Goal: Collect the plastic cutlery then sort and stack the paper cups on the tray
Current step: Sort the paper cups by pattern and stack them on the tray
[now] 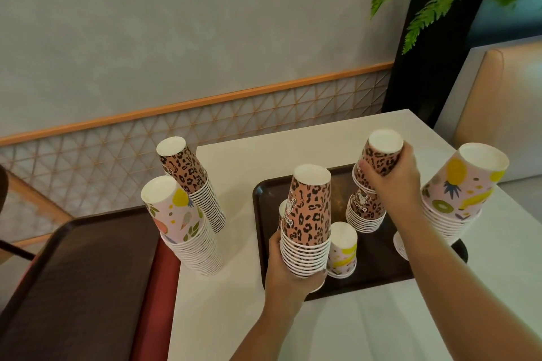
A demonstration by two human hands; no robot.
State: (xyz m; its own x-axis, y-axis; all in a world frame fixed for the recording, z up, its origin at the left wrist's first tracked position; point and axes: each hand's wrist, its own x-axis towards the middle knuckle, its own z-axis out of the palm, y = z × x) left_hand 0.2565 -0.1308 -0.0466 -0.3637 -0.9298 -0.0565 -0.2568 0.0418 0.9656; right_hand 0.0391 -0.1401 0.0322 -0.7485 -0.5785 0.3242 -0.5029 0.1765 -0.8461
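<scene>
Both bare forearms reach forward over the tray [381,269]. The left hand [289,268] sits at the tray's near left edge, fingers curled round the base of a cup stack. The right hand [391,177] is raised above the tray's far right part, gripping an upturned cup.

Soft, even indoor light, faint shadows, slight overall blur, wide-angle bending at the edges.
</scene>
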